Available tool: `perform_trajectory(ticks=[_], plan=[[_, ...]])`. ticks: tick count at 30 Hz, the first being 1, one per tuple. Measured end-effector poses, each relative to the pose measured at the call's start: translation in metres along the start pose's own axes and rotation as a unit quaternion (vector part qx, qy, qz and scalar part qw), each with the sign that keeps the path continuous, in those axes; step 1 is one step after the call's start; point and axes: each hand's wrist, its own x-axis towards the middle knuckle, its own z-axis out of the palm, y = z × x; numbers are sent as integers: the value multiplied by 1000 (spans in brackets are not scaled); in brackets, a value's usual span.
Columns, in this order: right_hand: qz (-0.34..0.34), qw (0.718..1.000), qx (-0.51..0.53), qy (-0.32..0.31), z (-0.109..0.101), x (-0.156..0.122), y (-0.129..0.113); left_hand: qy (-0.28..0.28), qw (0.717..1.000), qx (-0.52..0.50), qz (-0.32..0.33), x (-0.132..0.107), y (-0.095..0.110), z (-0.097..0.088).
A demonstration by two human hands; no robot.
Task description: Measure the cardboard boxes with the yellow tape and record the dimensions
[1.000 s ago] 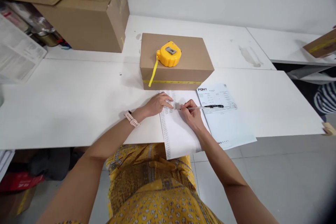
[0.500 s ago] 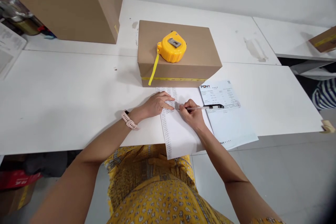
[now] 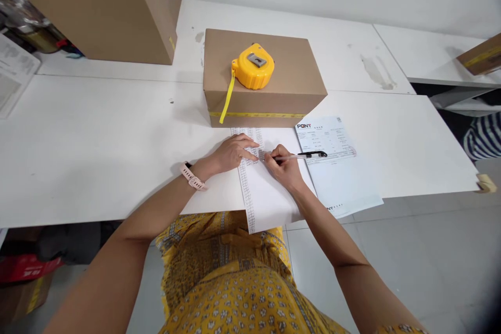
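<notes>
In the head view, my right hand (image 3: 285, 166) is closed around a pen (image 3: 298, 156) with a clear barrel and a black cap on its rear end. Its tip is at a white sheet of paper (image 3: 270, 193) that carries columns of small handwriting. Flat on the left part of that sheet lies my left hand (image 3: 234, 154), fingers apart. The sheet hangs a little over the table's front edge. Beside my right hand lies a printed pale-blue form (image 3: 344, 182) headed "PONY".
Behind the sheet stands a cardboard box (image 3: 289, 70) with a yellow tape measure (image 3: 255, 69) on top. A larger carton (image 3: 105, 15) is at the back left, another box (image 3: 479, 57) at the far right. The white table (image 3: 97, 156) ends in front of me. Striped cloth (image 3: 483, 135) shows at right.
The view has shifted slightly. My right hand and the pen have moved only a little over the sheet, the pen's rear end a bit lower and further left. My left hand stays in place.
</notes>
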Motion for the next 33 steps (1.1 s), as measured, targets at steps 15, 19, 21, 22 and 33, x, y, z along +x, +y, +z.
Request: perform_trajectory(ticks=[15, 19, 21, 22, 33], plan=[[2, 1000, -4, 18, 0, 0, 0, 10, 1000, 11, 14, -1, -1, 1], [-2, 1000, -7, 25, 0, 0, -1, 9, 1000, 8, 10, 0, -2, 1], [-1, 1000, -5, 22, 0, 0, -1, 13, 1000, 5, 12, 0, -2, 1], [-1, 1000, -4, 21, -1, 0, -1, 14, 1000, 4, 13, 0, -1, 1], [7, 1000, 4, 22, 1, 1, 0, 15, 1000, 8, 11, -1, 1, 0]])
